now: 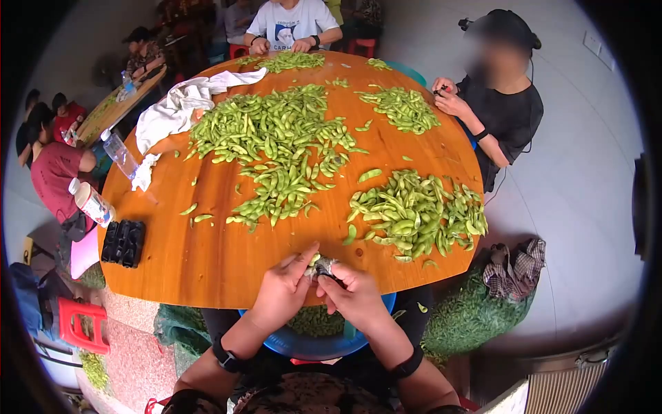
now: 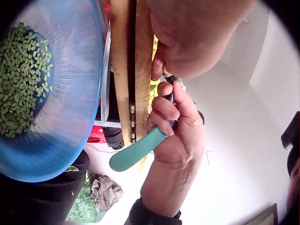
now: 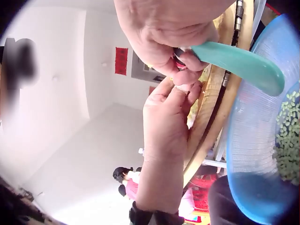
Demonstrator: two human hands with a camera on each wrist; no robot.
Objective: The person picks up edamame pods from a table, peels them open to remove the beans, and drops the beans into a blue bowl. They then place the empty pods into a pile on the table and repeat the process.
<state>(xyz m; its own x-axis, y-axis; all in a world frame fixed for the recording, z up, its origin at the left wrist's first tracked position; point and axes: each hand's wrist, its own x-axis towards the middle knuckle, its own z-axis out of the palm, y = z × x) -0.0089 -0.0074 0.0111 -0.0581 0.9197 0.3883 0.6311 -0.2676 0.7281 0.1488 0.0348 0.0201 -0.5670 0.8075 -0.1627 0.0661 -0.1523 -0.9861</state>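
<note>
Over the table's near edge, my left hand (image 1: 281, 288) pinches a green soybean pod (image 1: 315, 259), mostly hidden by the fingers. My right hand (image 1: 355, 298) meets it fingertip to fingertip. It grips a tool with a curved teal handle (image 2: 136, 152), which sticks out below the palm in both wrist views. The tool's dark working end is largely covered by fingers, so I cannot tell its kind. Below both hands is a blue mesh basket (image 2: 77, 98) with shelled green beans (image 2: 21, 79) inside. A pile of soybean pods (image 1: 414, 217) lies right of my hands.
A larger pod heap (image 1: 276, 127) covers the middle of the wooden table (image 1: 186, 255). At left are a black tray (image 1: 123, 243), two bottles and a white cloth (image 1: 172, 110). A person (image 1: 503, 103) sits at the right; another sits across. A green mesh sack (image 1: 476, 317) stands on the floor.
</note>
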